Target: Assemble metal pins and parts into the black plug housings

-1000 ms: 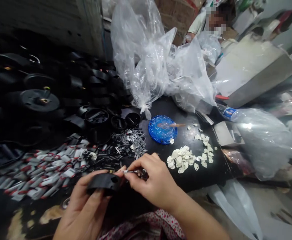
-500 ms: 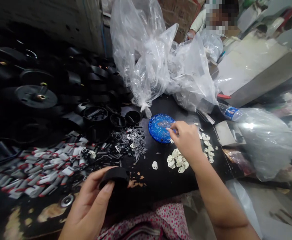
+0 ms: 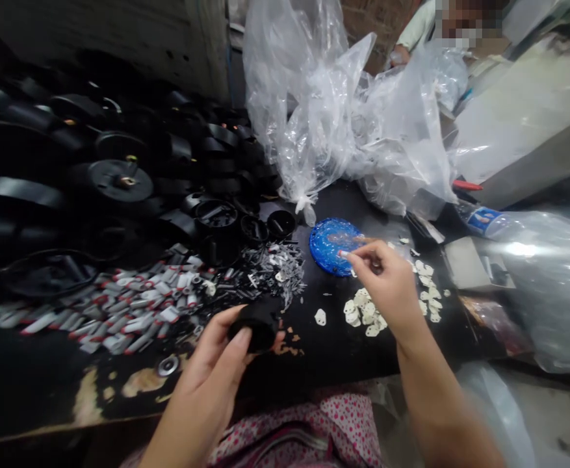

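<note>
My left hand (image 3: 219,364) is closed around a black round plastic housing (image 3: 255,325), tilted with its hollow side partly showing. The thumb presses on its near wall. Between thumb and forefinger of my right hand (image 3: 387,276) is a small white plastic piece with a red end (image 3: 344,254). It is over the blue round lid (image 3: 318,250), which holds a clear, shiny, gel-like substance; whether the piece touches the substance I cannot tell. A pile of cream flat plates with holes (image 3: 362,311) lies just below my right hand, and one loose plate (image 3: 320,317) sits left of it.
Grey-and-white pieces with red ends (image 3: 138,305) are heaped at the left. Behind them are many black round housings (image 3: 120,180). Small grey parts (image 3: 277,266) lie mid-table. Clear plastic bags (image 3: 309,123) stand behind; a plastic bottle (image 3: 484,220) lies right. Another person's arm (image 3: 414,32) shows at the back.
The view has shifted, so the scene sits further right. My left hand has raised the black housing and turned it. The piece's red end now shows in my right hand, still over the lid.
</note>
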The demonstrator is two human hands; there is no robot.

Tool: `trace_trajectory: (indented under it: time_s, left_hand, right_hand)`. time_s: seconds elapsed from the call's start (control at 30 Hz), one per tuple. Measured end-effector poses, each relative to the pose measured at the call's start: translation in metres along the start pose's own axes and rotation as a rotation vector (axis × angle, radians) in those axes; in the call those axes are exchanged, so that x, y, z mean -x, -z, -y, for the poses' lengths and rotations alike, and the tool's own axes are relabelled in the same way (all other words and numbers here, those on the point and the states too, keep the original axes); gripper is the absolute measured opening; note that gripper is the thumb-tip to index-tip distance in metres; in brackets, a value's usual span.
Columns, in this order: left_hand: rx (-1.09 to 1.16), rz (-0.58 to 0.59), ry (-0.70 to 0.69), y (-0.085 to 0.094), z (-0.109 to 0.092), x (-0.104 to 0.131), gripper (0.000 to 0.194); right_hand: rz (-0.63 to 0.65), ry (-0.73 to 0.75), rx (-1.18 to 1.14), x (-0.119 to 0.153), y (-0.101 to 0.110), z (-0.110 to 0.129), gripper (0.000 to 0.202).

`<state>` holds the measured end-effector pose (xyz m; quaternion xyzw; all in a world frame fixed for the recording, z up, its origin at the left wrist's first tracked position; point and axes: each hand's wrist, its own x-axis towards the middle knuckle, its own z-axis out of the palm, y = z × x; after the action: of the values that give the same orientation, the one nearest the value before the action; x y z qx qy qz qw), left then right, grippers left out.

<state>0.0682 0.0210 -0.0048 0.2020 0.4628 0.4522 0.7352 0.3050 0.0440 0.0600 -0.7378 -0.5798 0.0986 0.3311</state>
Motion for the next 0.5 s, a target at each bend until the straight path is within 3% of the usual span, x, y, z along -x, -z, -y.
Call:
trace_trajectory:
  time_s: [0.17,0.33,0.5]
  left_hand:
    - [0.194,0.126,0.190,-0.020,-0.012,0.003,0.019]
    - [0.306,0.179,0.289,-0.017,-0.016,0.006,0.013]
    - [0.288,0.220,0.256,-0.014,-0.012,0.010,0.011]
  right_hand:
    - [0.181,-0.208,-0.517,0.029,-0.011,0.035,0.019]
    - [0.286,-0.146,-0.473,0.042,-0.014,0.061,0.014]
    - [0.326,-0.069,-0.405,0.042,-0.014,0.065,0.011]
